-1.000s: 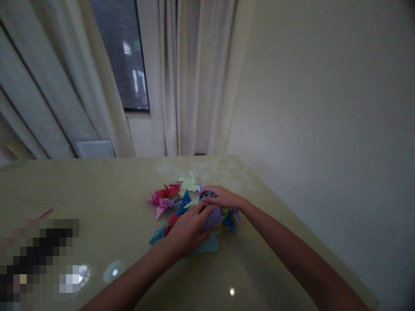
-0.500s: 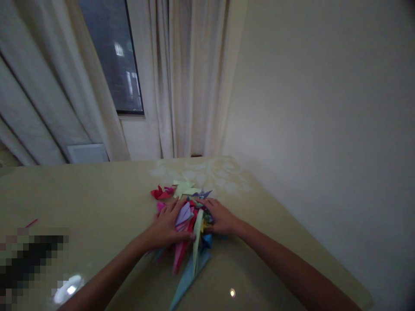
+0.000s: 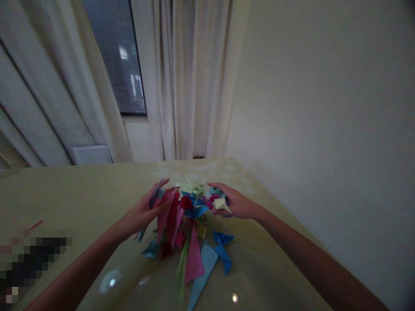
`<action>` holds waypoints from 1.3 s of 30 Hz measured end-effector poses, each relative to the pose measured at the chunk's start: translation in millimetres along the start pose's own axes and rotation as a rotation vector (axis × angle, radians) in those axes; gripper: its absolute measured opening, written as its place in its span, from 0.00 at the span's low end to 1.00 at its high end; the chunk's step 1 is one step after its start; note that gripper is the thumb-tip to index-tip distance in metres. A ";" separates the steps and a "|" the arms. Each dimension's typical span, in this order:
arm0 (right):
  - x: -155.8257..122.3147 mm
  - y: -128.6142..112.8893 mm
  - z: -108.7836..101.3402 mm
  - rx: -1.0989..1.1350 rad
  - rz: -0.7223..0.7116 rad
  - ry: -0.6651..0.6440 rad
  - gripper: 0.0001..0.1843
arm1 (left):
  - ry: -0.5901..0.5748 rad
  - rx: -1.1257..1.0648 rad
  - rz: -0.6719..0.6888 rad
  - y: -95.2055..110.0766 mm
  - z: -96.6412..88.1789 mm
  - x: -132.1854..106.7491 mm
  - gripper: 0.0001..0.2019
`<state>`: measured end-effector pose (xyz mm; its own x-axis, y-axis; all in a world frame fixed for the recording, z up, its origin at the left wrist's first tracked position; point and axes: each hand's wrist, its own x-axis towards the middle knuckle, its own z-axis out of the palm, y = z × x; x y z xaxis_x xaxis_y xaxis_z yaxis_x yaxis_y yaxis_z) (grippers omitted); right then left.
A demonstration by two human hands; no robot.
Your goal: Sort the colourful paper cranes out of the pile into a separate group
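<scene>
A heap of colourful origami paper pieces lies between my hands on the table. My left hand (image 3: pixel 146 215) is closed around several folded papers, among them a pink folded strip (image 3: pixel 164 220). My right hand (image 3: pixel 240 204) curls around folded pieces at the heap's right side, with a cream pointed piece (image 3: pixel 221 204) at its fingers. Blue and red folded pieces fill the gap between the hands. Nearer to me lie a pink paper strip (image 3: pixel 194 261), a light blue strip (image 3: pixel 204 272) and a blue folded piece (image 3: pixel 223 250). Some fingertips are hidden behind paper.
The glossy table (image 3: pixel 97 203) has its right edge along the pale wall (image 3: pixel 317 108). Curtains (image 3: pixel 204 77) and a dark window (image 3: pixel 116 56) stand behind. A thin pink stick (image 3: pixel 36 224) and a pixelated dark area are at the left.
My hands have moved apart and slightly away from me, drawing up folded papers. Pieces in the heap have shifted; the blue folded piece and the pink strip now lie spread out in front.
</scene>
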<state>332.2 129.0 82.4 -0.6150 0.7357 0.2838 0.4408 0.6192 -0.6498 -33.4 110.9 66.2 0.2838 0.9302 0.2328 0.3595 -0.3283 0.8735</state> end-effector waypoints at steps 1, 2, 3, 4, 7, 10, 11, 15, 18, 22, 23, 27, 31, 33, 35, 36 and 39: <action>-9.7 5.4 0.7 -0.013 0.046 -0.038 0.49 | -0.010 0.023 -0.005 -12.4 -3.0 -10.7 0.42; -18.8 11.3 3.8 -0.029 0.099 -0.080 0.51 | -0.012 0.082 -0.001 -25.4 -4.0 -21.7 0.39; -26.5 17.1 9.3 -0.047 0.163 -0.122 0.55 | -0.014 0.163 0.003 -38.0 -2.9 -32.4 0.37; -32.1 22.2 17.0 -0.065 0.227 -0.161 0.61 | -0.015 0.252 0.002 -48.8 0.7 -41.9 0.37; -30.1 29.2 51.2 -0.125 0.307 -0.214 0.76 | -0.094 0.474 -0.023 -62.6 25.1 -56.9 0.49; -1.4 22.1 88.6 -0.134 0.139 -0.180 0.75 | -0.194 0.534 -0.054 -48.2 57.3 -43.5 0.62; 11.2 17.8 97.3 -0.108 0.056 -0.157 0.68 | -0.201 0.503 -0.044 -39.7 64.9 -33.7 0.62; 53.2 0.5 94.6 0.010 -0.053 0.019 0.33 | -0.058 0.206 0.093 -2.0 62.7 10.2 0.46; 60.2 -7.7 61.9 0.096 -0.038 0.201 0.29 | 0.102 -0.007 0.108 18.5 37.1 27.7 0.38; 34.4 -7.8 22.6 0.074 -0.021 0.056 0.39 | 0.087 -0.045 0.095 8.7 9.6 16.4 0.33; 23.7 -4.7 16.9 0.028 0.020 0.009 0.45 | 0.061 0.011 0.086 -1.9 5.7 8.1 0.33; -14.6 21.2 13.3 -0.105 0.268 -0.140 0.69 | -0.016 0.294 0.067 -53.8 1.4 -29.6 0.42; -9.3 47.7 46.8 -0.105 0.270 -0.216 0.78 | -0.181 0.476 0.061 -67.9 28.7 -37.9 0.62; 10.1 50.5 72.1 -0.075 0.123 -0.160 0.70 | -0.231 0.496 0.093 -55.6 52.1 -26.1 0.66; 32.4 45.7 91.9 0.022 -0.022 -0.041 0.54 | -0.193 0.416 0.156 -37.4 71.2 -8.7 0.62; 42.6 41.3 97.0 0.070 -0.054 0.021 0.46 | -0.152 0.349 0.198 -27.7 76.4 0.5 0.56; 63.7 25.9 89.5 0.147 -0.066 0.142 0.27 | -0.035 0.151 0.299 -0.5 69.8 23.8 0.34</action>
<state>246.0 167.4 20.6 -0.5366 0.7325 0.4190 0.2963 0.6284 -0.7192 35.2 121.7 41.5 0.4256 0.7837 0.4523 0.3830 -0.6089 0.6947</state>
